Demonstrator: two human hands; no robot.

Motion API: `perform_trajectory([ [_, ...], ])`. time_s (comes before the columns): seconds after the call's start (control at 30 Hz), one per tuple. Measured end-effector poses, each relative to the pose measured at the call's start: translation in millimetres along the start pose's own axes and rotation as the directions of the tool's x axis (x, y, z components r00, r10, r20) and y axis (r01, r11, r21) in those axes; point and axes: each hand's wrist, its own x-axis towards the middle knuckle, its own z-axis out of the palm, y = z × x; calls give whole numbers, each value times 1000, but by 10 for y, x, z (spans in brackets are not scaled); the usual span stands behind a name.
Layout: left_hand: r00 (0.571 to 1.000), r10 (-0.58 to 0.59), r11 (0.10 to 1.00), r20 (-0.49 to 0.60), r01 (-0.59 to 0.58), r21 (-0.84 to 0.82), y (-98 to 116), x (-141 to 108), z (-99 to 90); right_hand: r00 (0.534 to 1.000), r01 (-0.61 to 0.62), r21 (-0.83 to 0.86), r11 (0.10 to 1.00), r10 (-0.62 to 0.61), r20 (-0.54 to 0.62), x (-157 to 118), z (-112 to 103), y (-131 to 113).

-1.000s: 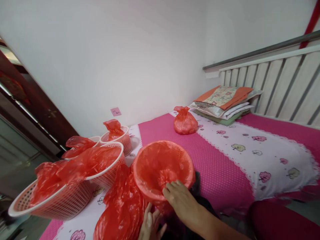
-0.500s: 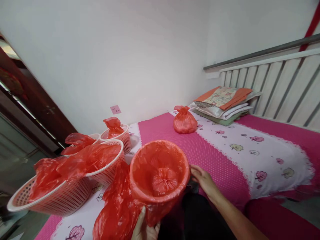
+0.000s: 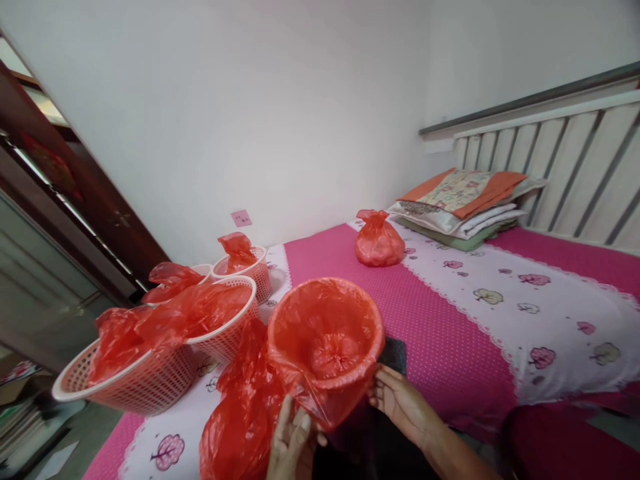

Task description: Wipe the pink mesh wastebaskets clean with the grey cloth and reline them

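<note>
A round basket lined with a red plastic bag tilts toward me, the bag folded over its rim; a knotted bundle shows inside. My left hand has its fingers at the bag's loose edge on the lower front, and whether they pinch it is unclear. At the lower right side, my right hand has its fingers curled against the bag. A filled red bag lies just left of the basket. Farther back on the pink cover, a tied red bag stands upright.
Several pink-white baskets holding red bags stand at the left. Folded cloths and cushions are stacked at the back right by a white radiator. A dark object lies right of the lined basket.
My right hand has moved down and around toward the front of the basket. A flap of the bag now hangs over the front rim, and my left hand has come up beside it. The view has shifted left.
</note>
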Motion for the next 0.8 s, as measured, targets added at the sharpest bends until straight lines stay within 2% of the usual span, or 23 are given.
perform_trajectory([
  [0.1,1000,20,999,-9,-19,33,-39,-19,76,971,-233,15,972,232,60,-69,65,-45],
  [0.13,1000,28,999,-1,-28,37,-55,-20,98,966,-246,14,969,245,78,-82,105,-50],
  [0.17,999,37,998,9,-38,40,-70,-19,117,974,-216,22,976,214,80,-87,148,-51],
  [0.27,997,75,995,17,-76,71,-102,-5,156,1000,-10,39,999,10,-6,-70,260,-58],
  [0.4,987,158,964,40,-163,211,-60,36,145,985,136,29,990,-132,-107,-77,303,-184],
  [0.47,976,212,908,50,-216,358,8,71,114,974,174,54,983,-164,-159,-111,291,-327],
  [0.6,970,233,703,72,-219,677,172,154,61,932,283,0,959,-275,-237,-157,296,-721],
  [0.67,974,213,686,80,-207,697,219,188,56,905,349,-86,933,-359,-226,-157,336,-912],
  [0.73,974,214,692,80,-209,690,232,213,61,878,419,-221,880,-455,-148,-143,399,-1066],
  [0.8,969,234,654,78,-216,725,228,226,68,819,506,-402,763,-571,-54,-110,468,-1180],
])
